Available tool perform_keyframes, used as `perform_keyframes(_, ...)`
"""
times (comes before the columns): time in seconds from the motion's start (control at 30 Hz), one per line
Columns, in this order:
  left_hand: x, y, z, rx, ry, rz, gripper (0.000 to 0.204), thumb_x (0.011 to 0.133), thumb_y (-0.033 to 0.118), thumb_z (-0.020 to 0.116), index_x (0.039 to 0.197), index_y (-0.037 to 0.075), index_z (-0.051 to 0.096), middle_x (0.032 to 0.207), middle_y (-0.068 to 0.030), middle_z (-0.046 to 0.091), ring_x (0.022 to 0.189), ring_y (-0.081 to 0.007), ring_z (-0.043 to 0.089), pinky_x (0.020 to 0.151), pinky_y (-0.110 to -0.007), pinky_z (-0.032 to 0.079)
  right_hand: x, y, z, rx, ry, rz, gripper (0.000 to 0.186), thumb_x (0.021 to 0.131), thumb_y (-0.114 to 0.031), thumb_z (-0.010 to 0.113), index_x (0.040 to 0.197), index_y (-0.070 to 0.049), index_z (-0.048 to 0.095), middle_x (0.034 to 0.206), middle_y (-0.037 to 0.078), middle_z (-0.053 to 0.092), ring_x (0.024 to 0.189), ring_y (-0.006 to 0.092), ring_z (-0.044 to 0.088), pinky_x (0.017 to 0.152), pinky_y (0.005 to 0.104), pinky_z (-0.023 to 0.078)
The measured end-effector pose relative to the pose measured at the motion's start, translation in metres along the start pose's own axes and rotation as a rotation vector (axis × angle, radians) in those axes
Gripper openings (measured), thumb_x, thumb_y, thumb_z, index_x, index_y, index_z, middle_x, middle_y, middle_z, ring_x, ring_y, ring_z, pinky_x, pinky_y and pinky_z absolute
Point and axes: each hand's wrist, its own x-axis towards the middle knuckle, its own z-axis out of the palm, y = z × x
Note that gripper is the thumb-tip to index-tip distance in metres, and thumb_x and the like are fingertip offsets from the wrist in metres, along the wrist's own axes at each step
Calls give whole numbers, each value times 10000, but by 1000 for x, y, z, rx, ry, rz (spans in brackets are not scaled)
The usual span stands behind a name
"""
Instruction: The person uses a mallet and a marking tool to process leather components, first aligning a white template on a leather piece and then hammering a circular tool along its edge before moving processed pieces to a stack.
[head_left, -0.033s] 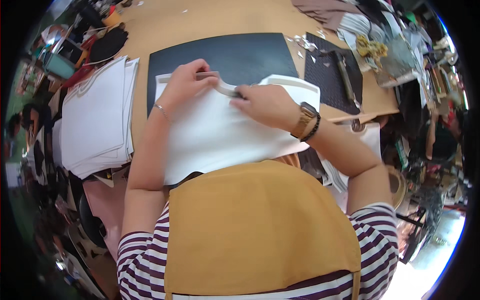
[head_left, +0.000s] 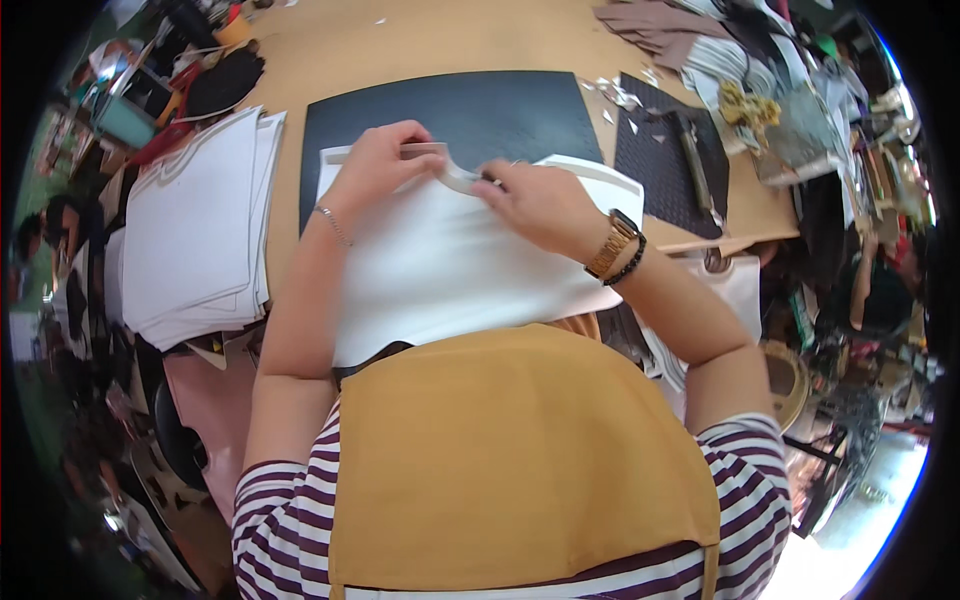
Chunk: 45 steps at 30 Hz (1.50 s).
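Observation:
A white sheet (head_left: 450,270), leather-like, lies over a black mat (head_left: 450,110) and reaches down to my apron. Its far edge shows a thin grey-beige border, turned up between my hands in a dipping curve. My left hand (head_left: 385,165) pinches this edge left of the dip. On the dip's right side, my right hand (head_left: 535,200) has its fingers closed at the same edge. Something small and dark shows at those fingertips, too small to name.
Left of the mat lies a stack of white sheets (head_left: 195,220). To the right, a dark textured mat (head_left: 650,160) bears a long-handled tool (head_left: 695,165), with white scraps (head_left: 620,95) by its far end. Grey-brown cloth (head_left: 660,30) lies at the far right.
The whole view has shifted slightly. My right hand's fingertips sit a little farther right along the edge; the left hand keeps its pinch.

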Motion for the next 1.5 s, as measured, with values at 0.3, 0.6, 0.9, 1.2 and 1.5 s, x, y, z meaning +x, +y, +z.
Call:
perform_keyframes(0.3, -5, 1, 5, -101, -44, 0, 223, 886, 169, 711, 1003, -21, 712, 870, -32, 717, 814, -86, 627, 754, -247, 503, 34, 33, 45, 641, 275, 87, 442, 1012, -399, 549, 1190, -2, 626, 857, 147, 671, 792, 260, 637, 745, 360, 502)
perform_keyframes(0.6, -6, -13, 9, -335, -1, -50, 250, 876, 219, 702, 1009, 11, 739, 869, -48, 739, 795, -111, 658, 753, -262, 521, 41, 35, 18, 806, -184, 290, 396, 1016, -394, 522, 1077, -33, 672, 705, -50, 508, 613, 62, 426, 552, 242, 378)
perform_keyframes(0.9, -2, -11, 17, -423, 45, -124, 279, 853, 280, 720, 991, 41, 763, 889, -70, 756, 838, -141, 690, 808, -276, 533, 47, 26, 25, 984, -210, 362, 336, 1036, -423, 518, 987, -110, 627, 678, -127, 357, 568, 0, 283, 482, 186, 216)
perform_keyframes(1.2, -3, -8, 18, -455, 56, -124, 232, 879, 228, 717, 964, 16, 754, 841, -18, 707, 793, -91, 623, 743, -242, 497, 45, 22, 25, 1056, -205, 409, 402, 1020, -462, 522, 995, -83, 654, 648, -117, 405, 533, 6, 297, 454, 205, 223)
perform_keyframes(1.5, -2, -9, 20, -484, 64, -119, 185, 896, 188, 715, 922, 7, 743, 804, 17, 671, 757, -51, 571, 698, -218, 470, 46, 21, 27, 1068, -182, 346, 378, 1032, -424, 518, 965, -76, 650, 667, -114, 406, 568, 9, 302, 478, 202, 236)
